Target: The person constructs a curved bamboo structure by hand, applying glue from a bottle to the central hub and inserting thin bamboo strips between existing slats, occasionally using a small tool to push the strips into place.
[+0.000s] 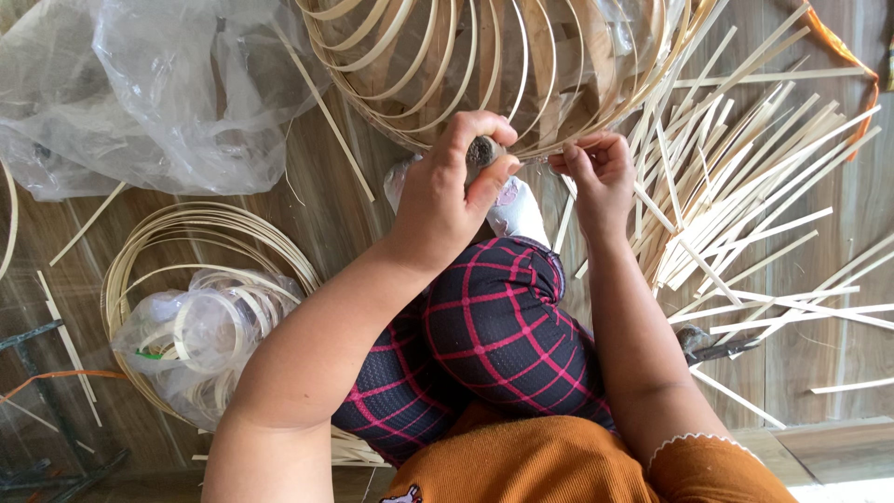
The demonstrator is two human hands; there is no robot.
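Note:
A round frame of thin bamboo hoops (484, 65) rests on the wooden floor in front of my knees. My left hand (447, 191) is closed around a small dark tool (484, 151) held against the frame's lower rim. My right hand (596, 172) pinches something thin at the same rim, just right of the tool. What the fingers pinch is too fine to make out. My legs in dark trousers with a pink check (484, 335) lie below both hands.
A heap of flat bamboo strips (745, 205) fans out at the right. Coiled bamboo hoops (186, 233) and a clear bag of small rings (200, 331) lie at the left. A crumpled clear plastic sheet (158, 84) fills the top left. A dark-handled knife (712, 346) lies beside my right arm.

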